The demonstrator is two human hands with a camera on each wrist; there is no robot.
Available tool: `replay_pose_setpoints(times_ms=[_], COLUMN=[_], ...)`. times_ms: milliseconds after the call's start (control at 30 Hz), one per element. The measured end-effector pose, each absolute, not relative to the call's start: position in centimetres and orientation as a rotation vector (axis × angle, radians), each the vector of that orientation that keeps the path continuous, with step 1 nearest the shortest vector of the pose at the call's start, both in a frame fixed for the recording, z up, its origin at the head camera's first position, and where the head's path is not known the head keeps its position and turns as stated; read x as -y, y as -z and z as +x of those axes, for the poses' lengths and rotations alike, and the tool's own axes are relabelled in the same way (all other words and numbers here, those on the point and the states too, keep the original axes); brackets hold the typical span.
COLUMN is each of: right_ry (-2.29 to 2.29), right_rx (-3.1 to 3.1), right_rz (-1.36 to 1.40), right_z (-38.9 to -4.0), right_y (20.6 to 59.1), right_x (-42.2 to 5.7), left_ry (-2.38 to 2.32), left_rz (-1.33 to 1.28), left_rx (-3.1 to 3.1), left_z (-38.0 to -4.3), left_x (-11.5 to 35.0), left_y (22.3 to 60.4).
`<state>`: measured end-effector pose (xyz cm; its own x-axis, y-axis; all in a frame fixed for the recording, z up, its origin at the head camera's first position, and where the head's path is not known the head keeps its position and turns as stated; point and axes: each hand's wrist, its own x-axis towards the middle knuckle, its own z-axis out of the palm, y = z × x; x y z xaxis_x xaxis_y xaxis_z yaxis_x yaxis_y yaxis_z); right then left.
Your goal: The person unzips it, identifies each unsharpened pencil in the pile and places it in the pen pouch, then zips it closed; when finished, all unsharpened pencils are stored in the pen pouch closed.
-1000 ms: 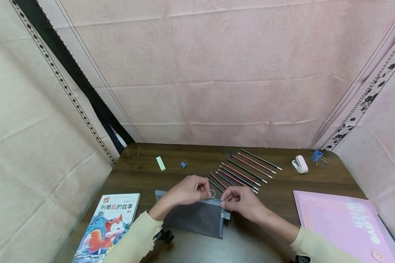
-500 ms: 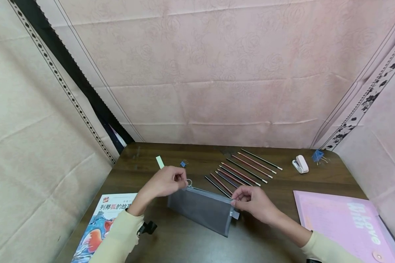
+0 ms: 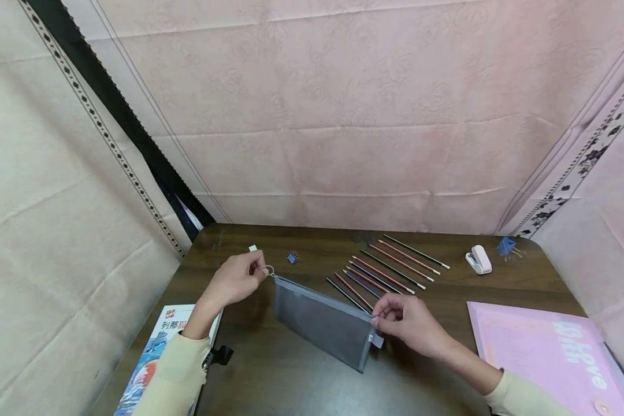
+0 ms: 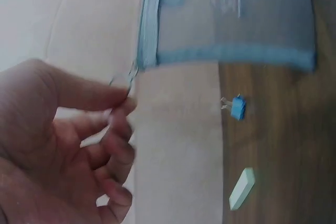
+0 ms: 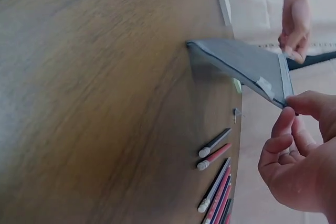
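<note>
A grey mesh zipper pouch (image 3: 325, 323) with a blue-grey border hangs slanted between my hands, its left end higher. My left hand (image 3: 237, 278) pinches the metal ring of the zipper pull at the upper left corner. In the left wrist view, thumb and fingertips meet on that ring, and the pouch's blue zipper band (image 4: 150, 22) runs up from it. At the other top corner, beside a small light tag (image 3: 377, 341), my right hand (image 3: 411, 323) pinches the edge. Right of centre, behind the pouch, several dark and red pencils (image 3: 390, 268) lie in a slanting row.
A pale green eraser (image 4: 242, 188) and a small blue binder clip (image 3: 292, 258) lie towards the back. Back right are a white stapler (image 3: 479, 260) and a larger blue clip (image 3: 506, 247). A pink folder (image 3: 530, 346) lies right, a storybook (image 3: 156, 346) left, partly under my left arm.
My left hand has drawn the zipper ring leftwards along the pouch's top to its left end and lifted that end. The right hand, still pinching its corner, has shifted slightly right.
</note>
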<state>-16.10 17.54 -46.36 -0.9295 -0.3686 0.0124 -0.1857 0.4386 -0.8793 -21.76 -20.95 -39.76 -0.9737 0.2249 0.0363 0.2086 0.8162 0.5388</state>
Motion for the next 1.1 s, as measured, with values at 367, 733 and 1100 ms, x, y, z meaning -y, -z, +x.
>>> replay_pose_setpoints(times_ms=[367,733,1100], right_ry=[1.47,1.501,1.524], right_rx=[-2.798,-2.802,-2.795], right_rz=[-0.538,-0.758,-0.761], right_z=[-15.2,-15.4,-15.3], right_y=[46.6,46.3,45.7], right_x=[-16.8,-15.4,-15.4], left_ry=[-0.854,-1.064,-1.201], left_rz=[0.115,0.313,0.332], left_rx=[-2.754,-2.347,-2.127], left_z=[-21.7,-20.8,-21.8], left_x=[20.4,16.7,15.8], left_y=[41.1,42.1,43.4])
